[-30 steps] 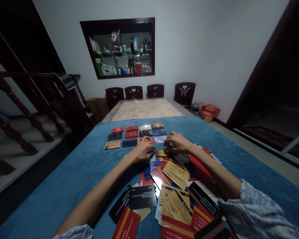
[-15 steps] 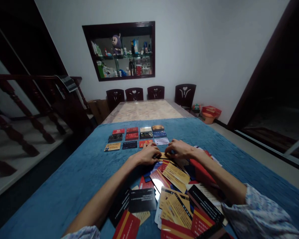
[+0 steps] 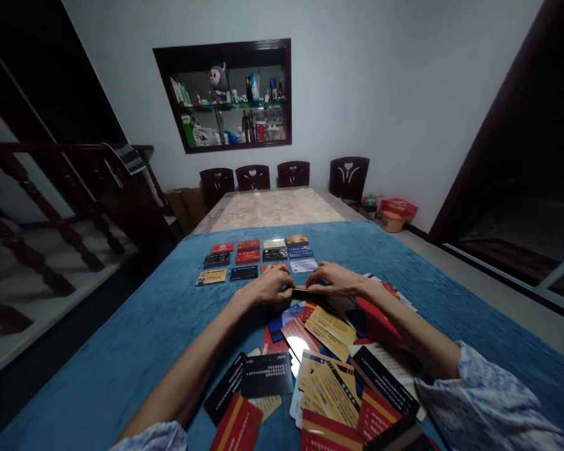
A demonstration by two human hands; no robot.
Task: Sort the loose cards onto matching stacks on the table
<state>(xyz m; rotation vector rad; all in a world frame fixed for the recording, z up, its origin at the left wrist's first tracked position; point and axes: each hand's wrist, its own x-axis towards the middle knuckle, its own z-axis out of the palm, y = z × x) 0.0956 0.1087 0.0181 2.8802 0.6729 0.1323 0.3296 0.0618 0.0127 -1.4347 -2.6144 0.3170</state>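
Observation:
Between the fingertips of both hands, a small stack of cards point(image 3: 301, 289) is seen nearly edge-on. My left hand point(image 3: 269, 285) pinches its left end and my right hand point(image 3: 336, 279) pinches its right end. Below the hands, a loose heap of gold, red, black and blue cards spreads toward me, with gold cards point(image 3: 329, 327), a black card point(image 3: 267, 374) and a red card point(image 3: 237, 425) on top. Beyond my left hand, neat card piles stand in rows, among them a yellow pile point(image 3: 211, 276), a dark blue pile point(image 3: 244, 272) and a white pile point(image 3: 303, 266).
A blue cloth point(image 3: 169, 319) covers the near part of the table; the bare marble-look top point(image 3: 277, 207) lies beyond. Dark chairs point(image 3: 293, 175) stand at the far end. More cards point(image 3: 395, 293) lie past my right forearm. A wooden railing point(image 3: 37, 200) runs at left.
The cards between my hands have been lifted and tilted from lying flat to nearly edge-on. Both hands have moved slightly left and up with them.

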